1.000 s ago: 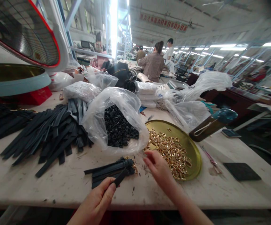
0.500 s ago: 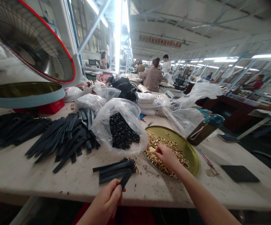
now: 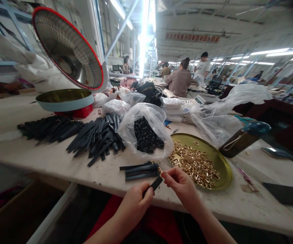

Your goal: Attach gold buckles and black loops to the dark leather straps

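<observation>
My left hand (image 3: 139,200) is closed round a black strap (image 3: 157,183), its free end pointing up and right. Close to that end, the fingertips of my right hand (image 3: 179,183) pinch a small gold buckle, mostly hidden by the fingers, with only a glint of gold showing. Just beyond my hands lies a short stack of black straps (image 3: 138,171) with gold pieces at their right ends. To the right, a round gold-coloured tray (image 3: 225,176) holds a heap of small gold buckles (image 3: 197,164).
Behind the stack, a clear plastic bag (image 3: 128,130) holds black loops (image 3: 146,135). More black straps (image 3: 98,135) are piled to the left, near a red-rimmed fan (image 3: 70,51). A bottle (image 3: 243,139), pink-handled tool (image 3: 246,176) and black pad (image 3: 286,194) are on the right.
My right hand has left the buckle heap and come left to the strap's end. My left hand still grips the strap. The camera view has turned left.
</observation>
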A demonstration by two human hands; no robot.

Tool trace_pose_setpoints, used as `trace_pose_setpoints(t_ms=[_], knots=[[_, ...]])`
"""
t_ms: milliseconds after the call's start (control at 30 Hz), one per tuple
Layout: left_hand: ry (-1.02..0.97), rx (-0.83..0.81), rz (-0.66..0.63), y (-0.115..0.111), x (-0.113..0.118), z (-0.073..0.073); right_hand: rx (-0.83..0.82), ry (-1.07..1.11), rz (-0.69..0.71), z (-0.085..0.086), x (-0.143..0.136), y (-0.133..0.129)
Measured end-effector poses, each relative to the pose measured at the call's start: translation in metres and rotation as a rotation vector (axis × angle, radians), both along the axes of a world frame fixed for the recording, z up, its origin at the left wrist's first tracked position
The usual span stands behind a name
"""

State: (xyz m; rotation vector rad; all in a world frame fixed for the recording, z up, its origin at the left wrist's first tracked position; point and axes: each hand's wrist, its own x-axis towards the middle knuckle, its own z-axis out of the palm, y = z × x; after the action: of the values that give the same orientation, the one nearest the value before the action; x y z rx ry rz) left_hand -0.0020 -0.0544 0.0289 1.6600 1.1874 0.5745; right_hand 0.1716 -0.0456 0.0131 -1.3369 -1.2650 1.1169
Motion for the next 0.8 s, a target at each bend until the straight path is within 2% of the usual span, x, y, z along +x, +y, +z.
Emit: trace_pose_setpoints(t_ms=[67, 233, 367, 433, 500, 567, 633, 800], knots=[[0.027, 0.022, 0.014, -0.002, -0.002, -0.002, 0.006, -0.022, -0.019, -0.004, -0.001, 0.0], [0.077, 0.047, 0.028, 0.002, -0.001, -0.011, -0.008, -0.041, 0.031, -0.007, -0.005, -0.006], [0.026, -0.011, 0.037, 0.004, 0.004, -0.018, 0.025, -0.044, 0.005, -0.009, -0.01, -0.01], [-0.034, -0.091, 0.051, 0.005, 0.006, -0.022, -0.045, 0.084, -0.035, -0.011, -0.012, -0.009], [-0.081, -0.168, 0.062, 0.007, 0.008, -0.027, -0.177, 0.316, -0.062, -0.016, -0.015, -0.008], [-0.087, -0.202, 0.069, 0.009, 0.008, -0.032, -0.3, 0.556, -0.087, -0.021, -0.018, -0.006], [-0.056, -0.203, 0.065, 0.012, 0.006, -0.035, -0.38, 0.706, -0.121, -0.026, -0.019, -0.005], [-0.004, -0.229, 0.07, 0.018, 0.002, -0.037, -0.42, 0.69, -0.123, -0.035, -0.022, -0.003]])
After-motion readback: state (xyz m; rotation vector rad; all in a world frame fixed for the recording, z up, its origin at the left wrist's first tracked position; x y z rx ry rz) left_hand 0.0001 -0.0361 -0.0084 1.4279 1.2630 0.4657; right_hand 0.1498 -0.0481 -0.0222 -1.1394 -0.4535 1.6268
